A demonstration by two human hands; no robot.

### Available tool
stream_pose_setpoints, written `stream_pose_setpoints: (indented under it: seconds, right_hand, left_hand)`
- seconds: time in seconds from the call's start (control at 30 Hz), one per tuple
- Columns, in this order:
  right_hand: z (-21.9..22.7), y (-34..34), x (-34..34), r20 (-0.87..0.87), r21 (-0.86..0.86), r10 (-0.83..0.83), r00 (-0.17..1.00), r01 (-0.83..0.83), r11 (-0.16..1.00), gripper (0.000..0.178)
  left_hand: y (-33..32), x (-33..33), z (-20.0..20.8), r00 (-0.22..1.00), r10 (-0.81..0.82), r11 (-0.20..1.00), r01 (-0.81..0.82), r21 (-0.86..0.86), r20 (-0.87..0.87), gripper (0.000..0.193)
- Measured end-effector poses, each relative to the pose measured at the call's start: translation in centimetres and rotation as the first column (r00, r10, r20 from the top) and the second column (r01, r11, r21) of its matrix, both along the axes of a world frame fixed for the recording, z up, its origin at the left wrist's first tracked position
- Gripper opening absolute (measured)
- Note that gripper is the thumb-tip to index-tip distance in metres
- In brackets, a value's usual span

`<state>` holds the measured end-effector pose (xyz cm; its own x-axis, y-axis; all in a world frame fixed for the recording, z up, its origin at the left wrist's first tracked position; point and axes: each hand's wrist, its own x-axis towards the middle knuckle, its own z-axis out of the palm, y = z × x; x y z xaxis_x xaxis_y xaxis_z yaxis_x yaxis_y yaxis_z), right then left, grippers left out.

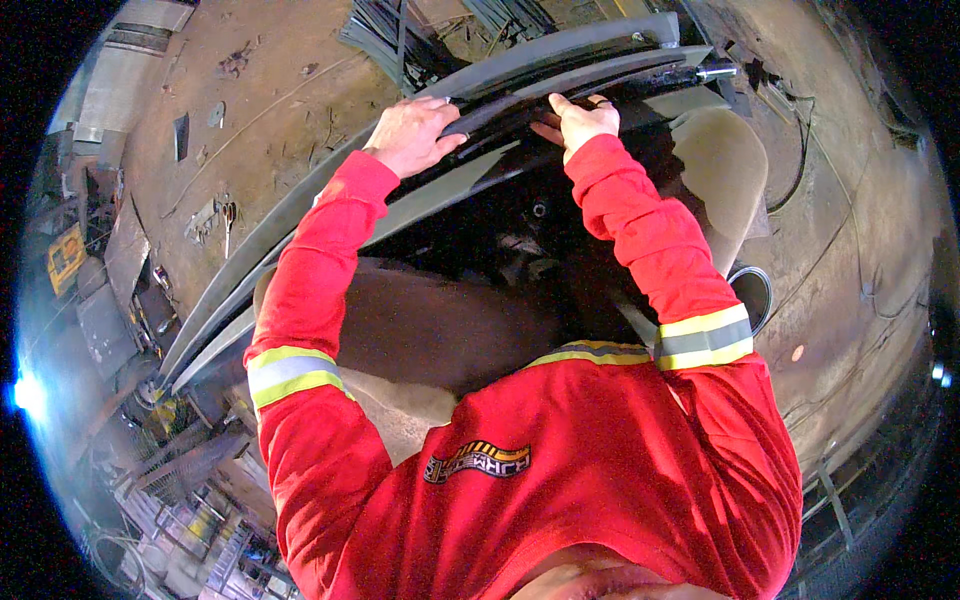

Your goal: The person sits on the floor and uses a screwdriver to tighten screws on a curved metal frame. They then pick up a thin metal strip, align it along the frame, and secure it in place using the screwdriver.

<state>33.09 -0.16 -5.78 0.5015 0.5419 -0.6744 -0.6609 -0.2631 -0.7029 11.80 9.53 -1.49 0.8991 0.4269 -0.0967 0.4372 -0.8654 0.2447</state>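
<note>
Long grey metal bars [560,48] lie side by side across the work in front of me, running from the far right to the near left. My left hand [412,135] is closed over the edge of the bars, fingers on the far side and thumb toward me. Farther right, my right hand [582,122] has its fingers bent over the nearer bar [600,73]; some fingertips are hidden in the dark gap. A short shiny rod end [716,71] sticks out near the bars' right end. Below the hands, the space between my arms is in deep shadow.
Bundles of thin dark metal strips [395,45] lie on the brown floor beyond the bars. Scissors-like pliers [229,222] and scraps lie to the left. A yellow box [67,257] stands farther left, near a bright glare. Cables [850,200] trail over the floor at right.
</note>
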Motion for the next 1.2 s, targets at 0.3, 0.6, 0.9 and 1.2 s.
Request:
stream_pose_setpoints:
  seconds: [0.3,0.6,0.9,1.2]
  right_hand:
    - [1.5,0.3,-0.6,-0.103,-0.010,-0.123,0.987,0.122,0.992,0.036]
    - [1.1,0.8,-1.2,-0.107,-0.035,-0.177,0.978,0.174,0.984,0.034]
    - [1.2,0.5,-1.5,-0.068,-0.024,-0.166,0.984,0.164,0.986,0.040]
    - [1.7,0.5,-2.0,-0.059,-0.029,-0.153,0.987,0.151,0.988,0.046]
  left_hand:
    - [0.3,0.3,-0.2,0.999,-0.010,1.000,0.010,-0.011,0.038,0.031]
    - [0.0,-0.3,0.3,0.990,0.138,0.933,-0.119,-0.338,0.033,0.032]
    - [1.5,-0.6,0.8,0.998,0.048,0.916,-0.058,-0.397,-0.037,0.035]
    - [0.9,-0.7,-0.1,0.997,0.065,0.943,-0.074,-0.326,-0.039,0.032]
